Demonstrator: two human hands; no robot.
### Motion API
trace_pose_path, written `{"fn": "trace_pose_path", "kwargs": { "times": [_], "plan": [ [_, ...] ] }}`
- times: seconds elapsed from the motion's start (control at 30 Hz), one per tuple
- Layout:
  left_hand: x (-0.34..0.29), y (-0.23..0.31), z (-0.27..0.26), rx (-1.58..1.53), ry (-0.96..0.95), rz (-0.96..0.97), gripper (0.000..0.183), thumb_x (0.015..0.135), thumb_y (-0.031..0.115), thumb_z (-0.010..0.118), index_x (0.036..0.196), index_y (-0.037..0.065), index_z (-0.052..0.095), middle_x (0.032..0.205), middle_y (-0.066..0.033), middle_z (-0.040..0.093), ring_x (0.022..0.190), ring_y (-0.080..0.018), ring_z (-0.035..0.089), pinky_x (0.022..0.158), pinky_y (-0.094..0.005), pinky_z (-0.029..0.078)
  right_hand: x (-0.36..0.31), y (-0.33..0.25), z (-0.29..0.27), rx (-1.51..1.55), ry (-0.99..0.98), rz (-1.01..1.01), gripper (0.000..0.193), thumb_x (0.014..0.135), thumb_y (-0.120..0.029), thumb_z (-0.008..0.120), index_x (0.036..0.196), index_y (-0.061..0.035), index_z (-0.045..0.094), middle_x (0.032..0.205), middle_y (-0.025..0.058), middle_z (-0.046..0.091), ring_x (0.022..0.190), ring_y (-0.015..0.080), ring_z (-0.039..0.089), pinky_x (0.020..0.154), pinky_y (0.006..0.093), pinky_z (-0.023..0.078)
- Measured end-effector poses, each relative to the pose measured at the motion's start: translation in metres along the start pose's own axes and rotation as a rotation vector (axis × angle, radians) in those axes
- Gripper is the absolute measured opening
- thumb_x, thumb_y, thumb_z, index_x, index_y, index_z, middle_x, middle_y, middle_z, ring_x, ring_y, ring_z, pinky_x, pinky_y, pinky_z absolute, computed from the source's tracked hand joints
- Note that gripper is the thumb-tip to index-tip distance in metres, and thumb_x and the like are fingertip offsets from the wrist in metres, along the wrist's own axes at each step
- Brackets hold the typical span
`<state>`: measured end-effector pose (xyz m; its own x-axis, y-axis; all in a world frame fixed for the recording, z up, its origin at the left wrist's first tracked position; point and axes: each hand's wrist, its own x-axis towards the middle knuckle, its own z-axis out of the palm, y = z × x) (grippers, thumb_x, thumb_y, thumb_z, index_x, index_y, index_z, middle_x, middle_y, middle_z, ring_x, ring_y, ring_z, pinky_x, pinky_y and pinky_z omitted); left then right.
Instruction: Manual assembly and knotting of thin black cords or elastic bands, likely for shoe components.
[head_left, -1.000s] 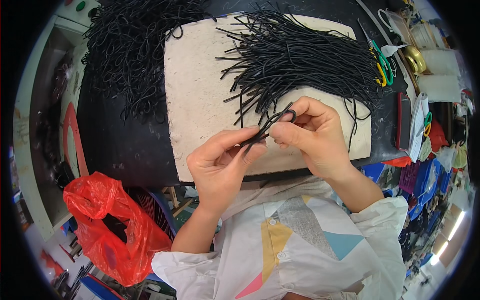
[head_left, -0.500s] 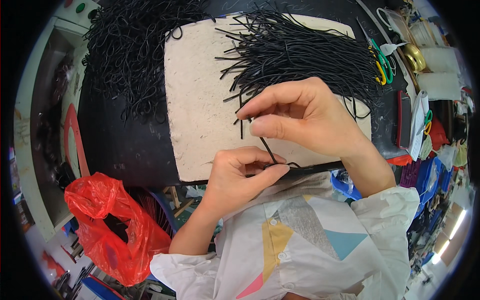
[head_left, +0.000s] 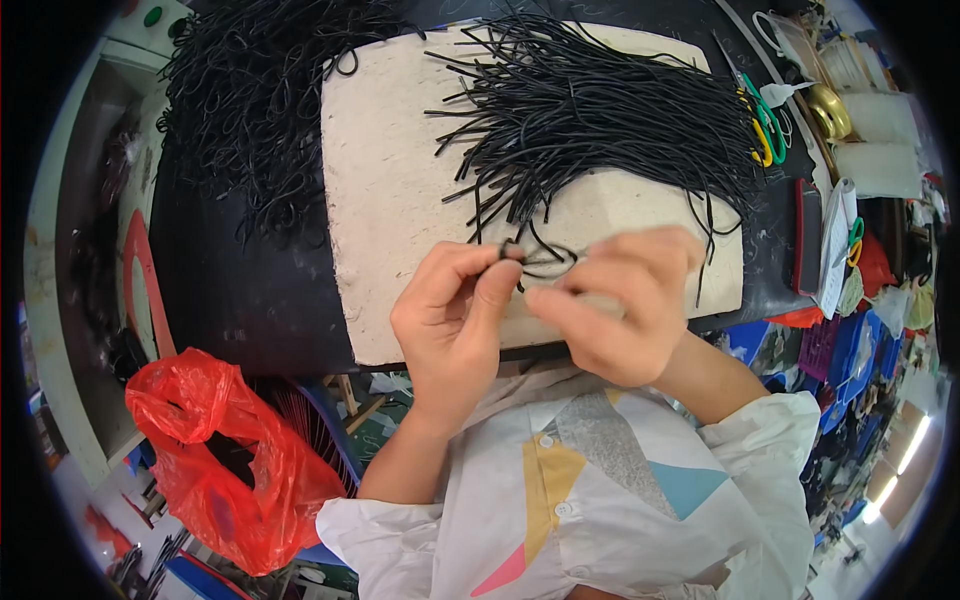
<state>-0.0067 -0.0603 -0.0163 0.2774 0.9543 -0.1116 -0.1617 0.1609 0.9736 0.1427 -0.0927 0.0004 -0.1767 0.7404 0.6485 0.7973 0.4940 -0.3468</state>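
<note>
Between the thumb and forefinger of my left hand [head_left: 455, 310] a black cord [head_left: 548, 262] is pinched, bent into a loop that sticks out to the right. My right hand [head_left: 625, 300] is beside that loop, its fingers curled and smeared by motion, so what they hold does not show. Both hands are over the near part of a pale board [head_left: 385, 200]. Just beyond them, a bundle of cut black cords [head_left: 610, 115] lies across the board, cord ends pointing left.
A heap of looped black cords [head_left: 260, 120] covers the far left of the dark table [head_left: 260, 310]. Scissors with green and yellow handles [head_left: 770, 130] lie at the right, near a dark red case [head_left: 806, 235]. A red plastic bag [head_left: 230, 460] hangs at the near left.
My left hand has risen away from the board's near edge with the cord. My right hand has come down beside it, and the cord that was stretched between them is now looped.
</note>
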Motion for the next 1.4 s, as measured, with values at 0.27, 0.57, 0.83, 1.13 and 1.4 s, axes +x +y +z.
{"fn": "trace_pose_path", "kwargs": {
  "times": [0.27,0.57,0.83,1.13,1.4],
  "plan": [
    [0.000,0.005,-0.016,-0.157,-0.358,-0.138,0.009,0.080,-0.006,0.055,0.088,-0.007,0.058,0.084,-0.0065,0.055,0.072,-0.0088,0.054,0.063,-0.0201,0.045,0.010,0.012,-0.011,1.163,-0.380,0.883,0.017,0.074,-0.005,0.064,0.089,-0.0003,0.060,0.078,0.0033,0.059,0.075,0.0093,0.054,0.069,0.0241,0.043],
    [0.000,0.015,-0.014,-0.098,-0.144,-0.202,0.015,0.073,-0.009,0.061,0.088,-0.008,0.059,0.081,-0.0121,0.062,0.072,-0.0135,0.060,0.065,-0.0221,0.051,0.011,0.002,-0.010,1.154,-0.243,1.030,0.010,0.081,-0.004,0.057,0.088,0.0017,0.060,0.078,0.0018,0.059,0.070,0.0072,0.053,0.063,0.0219,0.043],
    [0.005,0.026,-0.019,0.028,-0.271,-0.297,0.016,0.070,-0.007,0.065,0.084,-0.006,0.057,0.078,-0.0100,0.061,0.069,-0.0111,0.060,0.064,-0.0194,0.049,0.009,0.007,-0.018,0.710,-0.557,0.645,0.010,0.079,-0.004,0.056,0.085,-0.0007,0.062,0.073,0.0100,0.061,0.063,0.0183,0.059,0.056,0.0254,0.045],
    [0.006,0.014,-0.027,-0.039,-0.221,-0.293,0.006,0.080,0.000,0.057,0.081,-0.005,0.054,0.080,-0.0125,0.061,0.068,-0.0157,0.061,0.063,-0.0261,0.051,-0.004,0.001,-0.003,0.718,-0.214,0.743,0.008,0.076,-0.004,0.060,0.083,0.0001,0.062,0.073,0.0099,0.061,0.064,0.0162,0.058,0.056,0.0239,0.045],
    [0.001,0.021,-0.016,-0.113,-0.059,-0.292,0.014,0.082,0.002,0.057,0.090,-0.009,0.057,0.079,-0.0165,0.062,0.064,-0.0204,0.063,0.055,-0.0234,0.052,-0.009,0.001,-0.001,0.680,-0.216,0.751,0.011,0.076,-0.006,0.062,0.084,0.0014,0.062,0.073,0.0082,0.061,0.064,0.0120,0.056,0.056,0.0224,0.043]
  ]
}}
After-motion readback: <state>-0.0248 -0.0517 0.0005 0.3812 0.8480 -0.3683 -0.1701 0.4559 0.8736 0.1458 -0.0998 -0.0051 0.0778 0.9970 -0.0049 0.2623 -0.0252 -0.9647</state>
